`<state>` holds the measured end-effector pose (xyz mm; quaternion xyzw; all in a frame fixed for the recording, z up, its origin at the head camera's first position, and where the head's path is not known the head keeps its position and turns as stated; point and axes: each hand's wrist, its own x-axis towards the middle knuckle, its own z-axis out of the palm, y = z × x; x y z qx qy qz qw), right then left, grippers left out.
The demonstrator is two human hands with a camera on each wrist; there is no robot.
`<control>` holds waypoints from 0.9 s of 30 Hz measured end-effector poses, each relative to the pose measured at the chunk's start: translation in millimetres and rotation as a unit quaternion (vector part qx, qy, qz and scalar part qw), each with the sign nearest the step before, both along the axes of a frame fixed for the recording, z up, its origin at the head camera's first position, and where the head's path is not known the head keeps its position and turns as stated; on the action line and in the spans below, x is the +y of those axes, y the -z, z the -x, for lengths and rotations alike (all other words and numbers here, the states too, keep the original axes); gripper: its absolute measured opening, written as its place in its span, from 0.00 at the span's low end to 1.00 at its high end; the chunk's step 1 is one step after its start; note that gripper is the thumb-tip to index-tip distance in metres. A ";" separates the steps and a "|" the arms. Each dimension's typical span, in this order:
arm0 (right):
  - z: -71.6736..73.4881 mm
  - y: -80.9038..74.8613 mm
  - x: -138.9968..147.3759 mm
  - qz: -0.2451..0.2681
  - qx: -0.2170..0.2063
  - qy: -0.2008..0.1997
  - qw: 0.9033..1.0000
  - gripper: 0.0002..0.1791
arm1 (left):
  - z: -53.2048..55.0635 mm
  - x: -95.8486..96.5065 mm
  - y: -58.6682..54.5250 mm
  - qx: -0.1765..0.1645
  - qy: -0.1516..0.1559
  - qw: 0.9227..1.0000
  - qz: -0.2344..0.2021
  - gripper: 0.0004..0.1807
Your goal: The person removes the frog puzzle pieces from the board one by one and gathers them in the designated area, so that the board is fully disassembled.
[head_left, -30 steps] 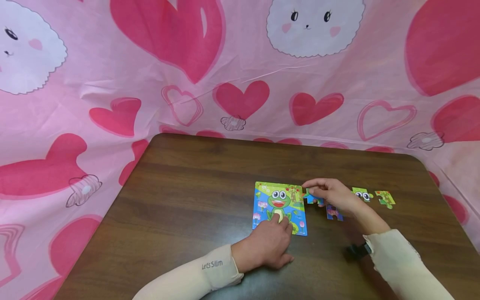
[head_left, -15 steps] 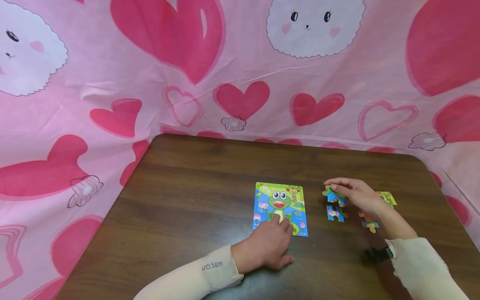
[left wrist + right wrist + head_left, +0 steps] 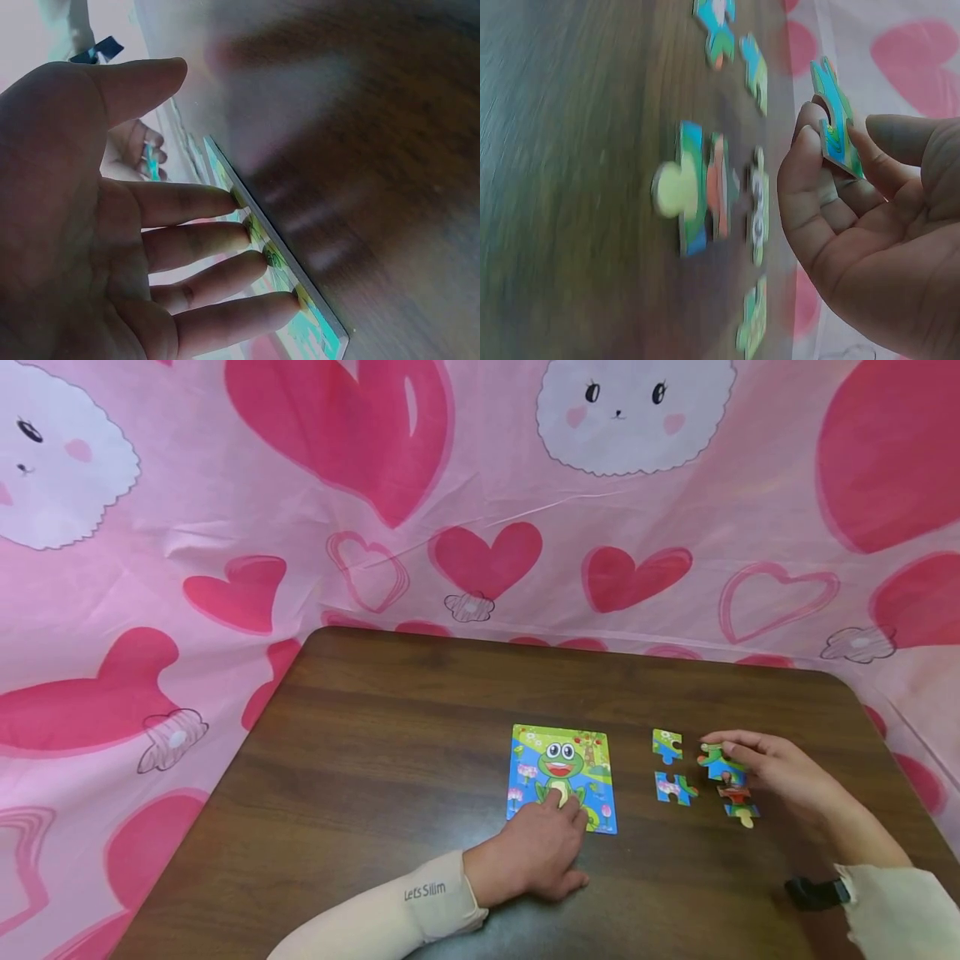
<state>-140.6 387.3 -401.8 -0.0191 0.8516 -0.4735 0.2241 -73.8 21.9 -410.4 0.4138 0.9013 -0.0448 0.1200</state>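
Observation:
In the head view my left hand (image 3: 534, 852) rests its fingertips on the lower part of a square frog picture puzzle board (image 3: 525, 745). The left wrist view shows those fingers stretched out, touching the board near its edge (image 3: 322, 330). My right hand (image 3: 787, 772) pinches a blue and green jigsaw piece (image 3: 722, 768) between thumb and fingers. From the right wrist view, that piece (image 3: 840, 124) is raised off the table. Below it lie a red-mouth piece (image 3: 735, 793) and a green and blue piece with a pale knob (image 3: 742, 814).
Left of my right hand lie a green-blue piece (image 3: 664, 743) and a pink-flower piece (image 3: 672, 788). An eyes piece (image 3: 757, 206) and a yellow-green piece (image 3: 754, 319) show in the right wrist view. The brown table (image 3: 375, 760) meets a pink heart-patterned cloth (image 3: 480, 460) behind.
My right hand has moved right with its piece, away from the board's upper right corner and past the two left pieces. My left hand stays on the board.

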 end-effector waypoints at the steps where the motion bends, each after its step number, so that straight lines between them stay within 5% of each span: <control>1: -1.2 0.1 4.0 -0.003 0.003 0.000 1.000 0.26 | -0.1 0.2 0.1 0.000 0.000 1.000 0.000 0.39; 11: -18.8 5.0 43.2 -0.096 0.013 0.017 0.995 0.24 | 1.2 1.0 -0.1 -0.018 0.006 1.000 -0.007 0.39; 19: -32.1 18.6 63.7 -0.007 -0.017 0.035 0.999 0.14 | -1.3 3.3 0.3 0.008 0.003 1.000 0.004 0.39; 27: -43.1 31.0 69.6 0.077 -0.029 0.021 0.996 0.20 | -2.8 2.3 1.0 0.024 -0.001 1.000 0.013 0.40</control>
